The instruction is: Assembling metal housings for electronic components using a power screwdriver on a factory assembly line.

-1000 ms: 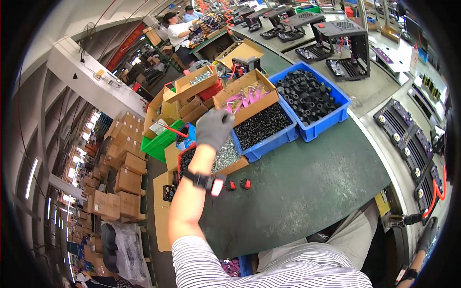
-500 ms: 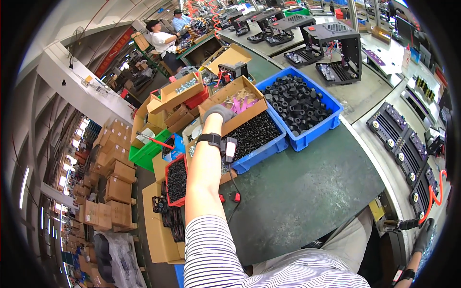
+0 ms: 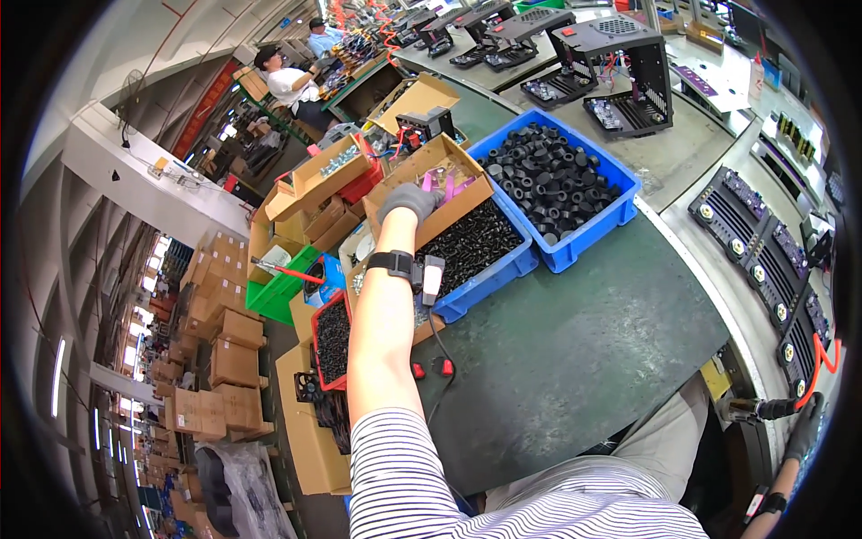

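Note:
My left hand [image 3: 411,201], in a grey glove, reaches into a shallow cardboard box [image 3: 458,204]. Its fingers point down beside bright purple strips [image 3: 445,185]; the fingertips are partly hidden, so a grip cannot be made out. A dark band and a small device with a black cable [image 3: 432,277] sit at that wrist. Far to the right, my right hand [image 3: 805,428], also gloved, hangs low past the bench edge with its fingers stretched out. Near it is a hand tool with a black end [image 3: 774,409] and a red hose [image 3: 820,368].
Blue bins hold black rubber feet [image 3: 552,184] and black screws [image 3: 476,247]. A red tray [image 3: 334,341] and a green bin [image 3: 269,295] stand left. The green-topped table [image 3: 575,350] lies before me. Black metal cases [image 3: 628,76] line the back; black panels [image 3: 763,265] lie right.
The view has shifted slightly, so the bins sit a little higher. My left hand stays in the cardboard box, closer to the purple strips. The right hand remains by the tool.

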Demonstrator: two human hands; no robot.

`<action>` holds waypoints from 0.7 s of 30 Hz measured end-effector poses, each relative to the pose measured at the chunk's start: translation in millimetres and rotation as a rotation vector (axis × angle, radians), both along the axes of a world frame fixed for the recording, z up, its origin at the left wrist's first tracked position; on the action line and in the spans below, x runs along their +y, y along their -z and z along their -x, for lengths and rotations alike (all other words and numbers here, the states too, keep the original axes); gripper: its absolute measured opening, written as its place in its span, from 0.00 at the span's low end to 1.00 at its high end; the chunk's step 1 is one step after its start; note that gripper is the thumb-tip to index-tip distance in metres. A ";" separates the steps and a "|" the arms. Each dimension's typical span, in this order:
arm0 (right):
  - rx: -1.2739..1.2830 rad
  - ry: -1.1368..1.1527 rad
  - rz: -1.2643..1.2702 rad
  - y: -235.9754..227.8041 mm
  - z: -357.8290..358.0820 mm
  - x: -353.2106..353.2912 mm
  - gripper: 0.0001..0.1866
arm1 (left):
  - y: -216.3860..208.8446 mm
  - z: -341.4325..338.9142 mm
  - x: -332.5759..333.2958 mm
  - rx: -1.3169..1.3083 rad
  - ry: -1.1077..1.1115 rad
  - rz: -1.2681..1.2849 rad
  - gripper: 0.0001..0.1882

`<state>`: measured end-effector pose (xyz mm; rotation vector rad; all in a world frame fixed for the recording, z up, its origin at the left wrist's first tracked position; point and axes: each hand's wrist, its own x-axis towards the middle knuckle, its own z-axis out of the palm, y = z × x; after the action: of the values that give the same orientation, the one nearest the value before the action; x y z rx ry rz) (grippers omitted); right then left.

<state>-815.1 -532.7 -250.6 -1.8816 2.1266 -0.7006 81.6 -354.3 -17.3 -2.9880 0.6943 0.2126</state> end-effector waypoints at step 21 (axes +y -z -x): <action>-0.359 -0.103 0.129 16.1 50.8 -6.4 0.23 | -16.6 131.3 -5.1 0.410 0.505 0.629 0.21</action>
<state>-865.9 -539.1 -266.7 -1.7509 1.7870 -1.0819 -49.7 -359.4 -0.7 -3.1840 1.8269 0.6944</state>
